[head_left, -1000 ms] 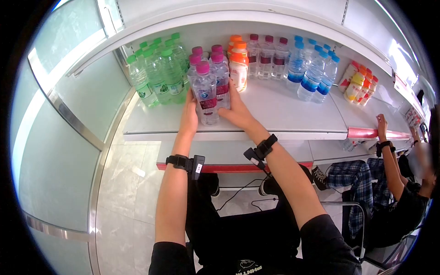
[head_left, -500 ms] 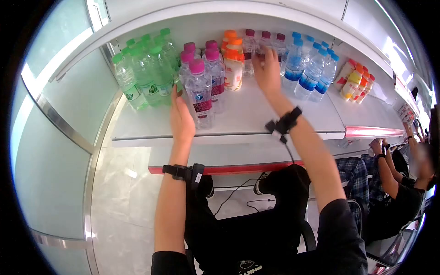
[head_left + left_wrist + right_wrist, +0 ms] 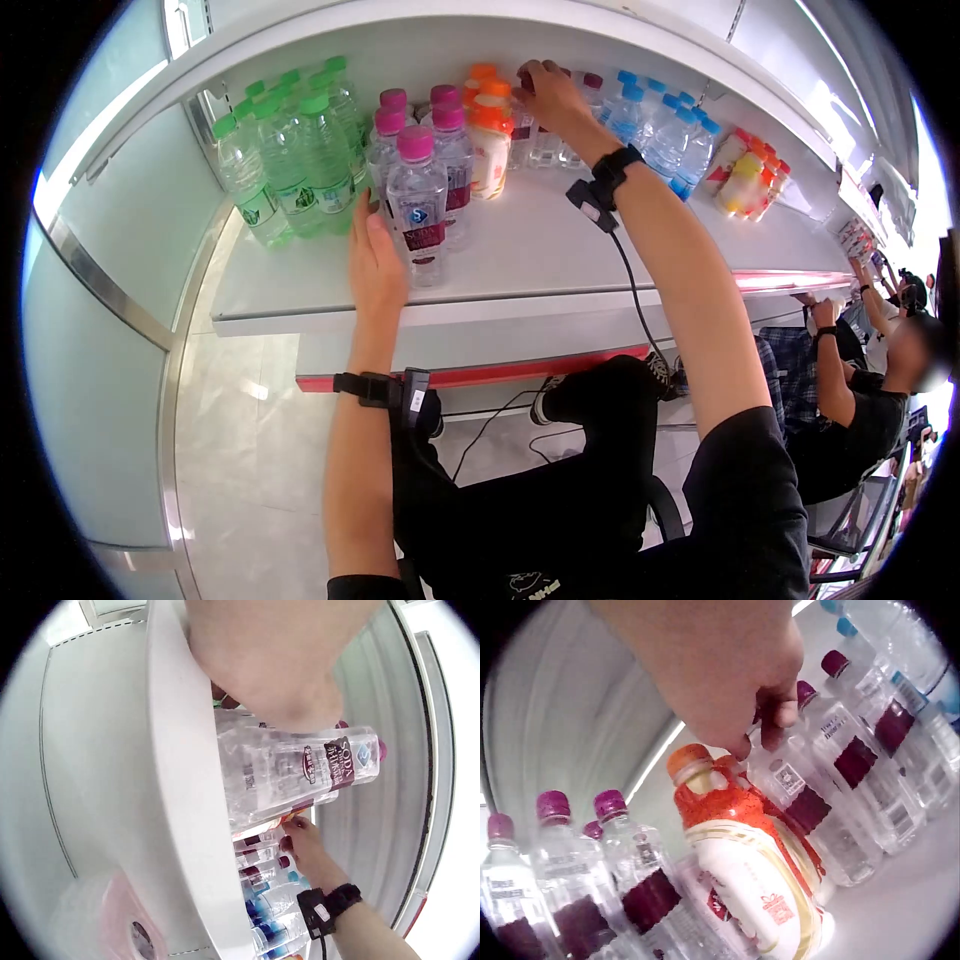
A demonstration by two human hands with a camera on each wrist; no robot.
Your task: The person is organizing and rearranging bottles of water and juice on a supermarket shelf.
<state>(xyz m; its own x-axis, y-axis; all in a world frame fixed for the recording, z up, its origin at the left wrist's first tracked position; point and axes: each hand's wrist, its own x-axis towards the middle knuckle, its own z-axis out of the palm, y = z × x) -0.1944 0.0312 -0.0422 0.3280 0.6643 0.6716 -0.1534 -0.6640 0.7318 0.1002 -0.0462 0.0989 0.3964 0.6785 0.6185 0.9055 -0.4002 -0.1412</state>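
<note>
My right hand [image 3: 562,100] reaches to the back of the shelf and pinches the top of a clear bottle [image 3: 799,799] with a maroon label. Its fingers hide most of that bottle's cap. Two more dark-capped bottles [image 3: 855,761] stand to its right, and an orange-capped bottle [image 3: 742,877] with a white and gold label is just left. Near the shelf's front, my left hand [image 3: 378,265] rests with extended fingers along the left side of a pink-capped soda water bottle [image 3: 420,205]. Several similar pink-capped bottles [image 3: 453,160] stand behind it.
Green bottles [image 3: 325,155] fill the shelf's left end. Blue-capped water bottles [image 3: 668,150] and a pack of juice bottles [image 3: 750,185] stand further right. The upper shelf [image 3: 450,20] overhangs everything. Another person [image 3: 850,410] sits at the right.
My right hand has left the front soda water bottle and moved back and right to the dark-capped bottles, now at the leftmost one. The left hand stays beside the front bottle.
</note>
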